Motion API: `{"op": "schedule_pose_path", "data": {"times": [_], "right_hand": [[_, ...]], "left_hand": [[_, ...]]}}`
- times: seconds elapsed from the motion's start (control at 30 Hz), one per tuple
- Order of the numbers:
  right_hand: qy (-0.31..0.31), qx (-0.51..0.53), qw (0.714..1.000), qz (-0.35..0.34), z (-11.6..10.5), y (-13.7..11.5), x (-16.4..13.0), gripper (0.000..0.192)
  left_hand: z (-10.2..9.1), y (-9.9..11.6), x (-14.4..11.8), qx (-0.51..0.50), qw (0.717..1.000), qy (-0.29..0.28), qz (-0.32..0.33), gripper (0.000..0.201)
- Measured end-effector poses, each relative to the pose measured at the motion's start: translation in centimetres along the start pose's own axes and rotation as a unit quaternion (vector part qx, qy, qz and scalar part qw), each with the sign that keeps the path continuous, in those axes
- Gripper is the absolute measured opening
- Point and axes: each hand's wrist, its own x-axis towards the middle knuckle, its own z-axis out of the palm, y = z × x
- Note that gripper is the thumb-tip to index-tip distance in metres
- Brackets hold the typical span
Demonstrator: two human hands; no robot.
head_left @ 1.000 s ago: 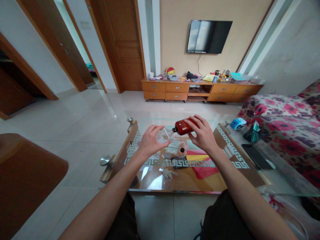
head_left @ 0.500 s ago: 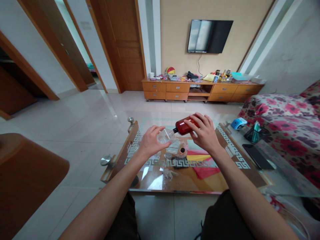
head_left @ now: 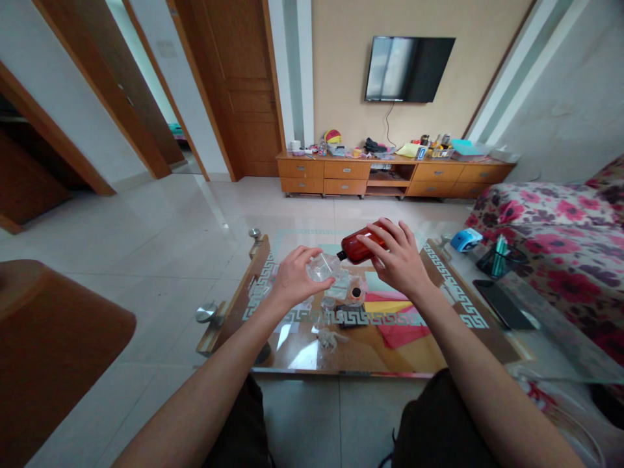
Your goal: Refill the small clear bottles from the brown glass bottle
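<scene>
My left hand (head_left: pixel 297 276) is closed round a clear plastic cup (head_left: pixel 322 267), thumb below and fingers above, its mouth leaning to the right. In my right hand (head_left: pixel 397 257) is a reddish-brown bottle (head_left: pixel 357 246), tipped so its black neck (head_left: pixel 342 255) points left and down. That neck sits right at the cup's rim; whether the two touch I cannot tell. Liquid coming out is not visible. Both are held above the glass coffee table (head_left: pixel 292 354).
On or under the glass lie a red and yellow cloth (head_left: pixel 397 325) and a small dark-capped item (head_left: pixel 356 293). Toward the right are a black phone (head_left: pixel 502 304), a pen holder (head_left: pixel 498 257) and a blue box (head_left: pixel 467 240). A flowered sofa (head_left: pixel 546 221) stands at the right.
The cup has turned slightly in my left hand, so its round shape faces more toward me. The bottle has shifted very slightly, its neck still at the cup.
</scene>
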Motion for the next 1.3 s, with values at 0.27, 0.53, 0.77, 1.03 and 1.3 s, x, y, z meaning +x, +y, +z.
{"op": "schedule_pose_path", "data": {"times": [0.27,0.53,0.77,1.03,1.3], "right_hand": [[-0.004,-0.002,1.000,-0.021,-0.1,0.0,0.0,0.093],[-0.043,0.004,0.998,-0.037,-0.7,-0.5,0.3,0.100],[-0.053,0.009,0.997,-0.058,-1.1,-1.4,0.5,0.099],[-0.035,-0.003,0.993,-0.115,-1.6,-2.5,1.1,0.101],[-0.042,-0.008,0.987,-0.152,-2.0,-3.8,2.5,0.096]], "left_hand": [[0.2,-0.3,-0.4,-0.003,1.000,-0.005,-0.008,0.065],[0.3,-0.7,-1.3,-0.031,0.999,-0.021,-0.019,0.065],[-0.2,-0.8,-2.2,-0.044,0.998,-0.020,-0.033,0.064],[-1.2,-0.8,-3.3,-0.057,0.997,-0.027,-0.033,0.063],[-2.6,-1.3,-4.1,-0.066,0.997,-0.021,-0.036,0.066]]}}
